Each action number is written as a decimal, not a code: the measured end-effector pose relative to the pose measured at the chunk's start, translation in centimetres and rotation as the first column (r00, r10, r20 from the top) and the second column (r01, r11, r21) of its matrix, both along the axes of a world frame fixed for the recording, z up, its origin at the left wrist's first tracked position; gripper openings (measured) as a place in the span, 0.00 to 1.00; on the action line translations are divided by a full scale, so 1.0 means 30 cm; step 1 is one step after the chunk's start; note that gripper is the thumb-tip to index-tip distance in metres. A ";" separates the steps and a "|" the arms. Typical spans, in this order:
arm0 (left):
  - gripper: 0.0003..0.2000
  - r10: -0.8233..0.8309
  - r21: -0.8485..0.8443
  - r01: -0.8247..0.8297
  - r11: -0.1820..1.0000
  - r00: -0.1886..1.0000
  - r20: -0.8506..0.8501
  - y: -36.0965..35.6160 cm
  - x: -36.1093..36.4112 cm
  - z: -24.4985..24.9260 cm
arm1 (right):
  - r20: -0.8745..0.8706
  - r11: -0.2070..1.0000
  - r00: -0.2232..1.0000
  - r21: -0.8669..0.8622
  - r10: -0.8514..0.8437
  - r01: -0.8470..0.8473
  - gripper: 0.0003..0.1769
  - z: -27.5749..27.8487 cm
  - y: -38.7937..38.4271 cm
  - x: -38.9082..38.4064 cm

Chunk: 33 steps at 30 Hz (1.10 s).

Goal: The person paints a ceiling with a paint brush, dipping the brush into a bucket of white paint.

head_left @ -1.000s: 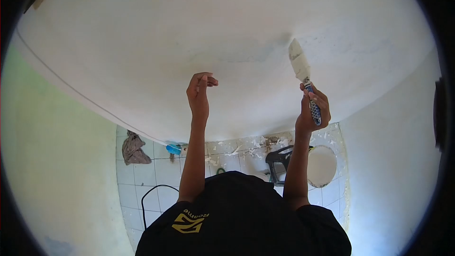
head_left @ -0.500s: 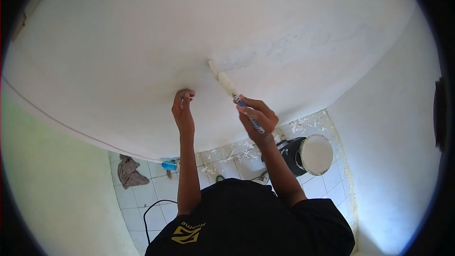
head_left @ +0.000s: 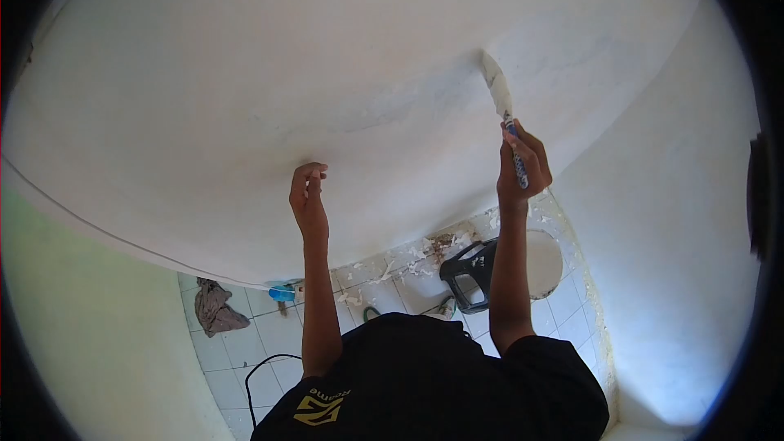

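My right hand [head_left: 524,165] grips the blue patterned handle of a putty knife [head_left: 497,86], right of the middle. The knife's pale, coated blade points up and touches the white wall [head_left: 245,57], at the right end of a greyish streaked band. Left of the middle, my left hand [head_left: 309,184] is raised close to the wall with its fingers curled together; whether something small is between them is too small to tell.
On the tiled floor below are a black stool [head_left: 467,278], a round pale-topped container [head_left: 543,265], a crumpled grey cloth [head_left: 219,308], a blue object [head_left: 282,292], a black cable [head_left: 260,366] and scattered white flakes. A side wall [head_left: 678,220] rises at the right.
My right hand has moved right and up along the wall with the putty knife, whose blade now stands more upright. My left hand has shifted only slightly. More of the stool shows.
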<state>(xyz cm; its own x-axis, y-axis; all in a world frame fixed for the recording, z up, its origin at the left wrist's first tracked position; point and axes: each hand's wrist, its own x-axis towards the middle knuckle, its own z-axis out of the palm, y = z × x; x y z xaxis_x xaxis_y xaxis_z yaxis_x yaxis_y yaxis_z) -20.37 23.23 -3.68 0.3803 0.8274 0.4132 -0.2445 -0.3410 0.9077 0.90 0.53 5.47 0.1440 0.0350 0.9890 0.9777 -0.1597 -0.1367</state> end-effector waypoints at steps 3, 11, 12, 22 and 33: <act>0.08 0.003 -0.004 -0.003 1.000 1.000 0.002 0.002 -0.005 -0.012 | -0.034 0.994 0.999 0.106 0.016 -0.012 0.11 -0.042 0.020 0.010; 0.10 0.023 -0.025 -0.024 0.999 0.999 -0.035 -0.004 -0.037 -0.030 | -0.017 0.997 0.998 0.028 0.067 -0.067 0.10 -0.018 0.012 0.083; 0.10 0.016 -0.048 -0.018 0.999 1.000 -0.026 -0.004 -0.030 -0.038 | -0.070 0.998 0.995 -0.007 0.069 -0.070 0.09 -0.025 0.034 0.049; 0.09 -0.052 -0.050 0.050 0.997 0.998 -0.035 -0.021 -0.015 -0.047 | -0.178 0.983 0.969 0.100 0.172 -0.156 0.07 -0.045 0.010 -0.043; 0.11 -0.083 -0.099 0.081 0.992 0.996 -0.017 -0.021 -0.042 -0.049 | -0.288 0.946 0.912 -0.051 0.292 -0.319 0.09 -0.110 0.060 -0.112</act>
<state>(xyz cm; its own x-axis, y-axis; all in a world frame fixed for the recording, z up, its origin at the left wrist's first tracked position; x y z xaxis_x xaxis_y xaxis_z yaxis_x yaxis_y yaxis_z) -21.63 22.60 -5.14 0.4565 0.8290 0.3230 -0.2487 -0.2297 0.9410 -2.47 2.33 2.17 0.3750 0.2124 0.9024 0.9074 0.1151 -0.4041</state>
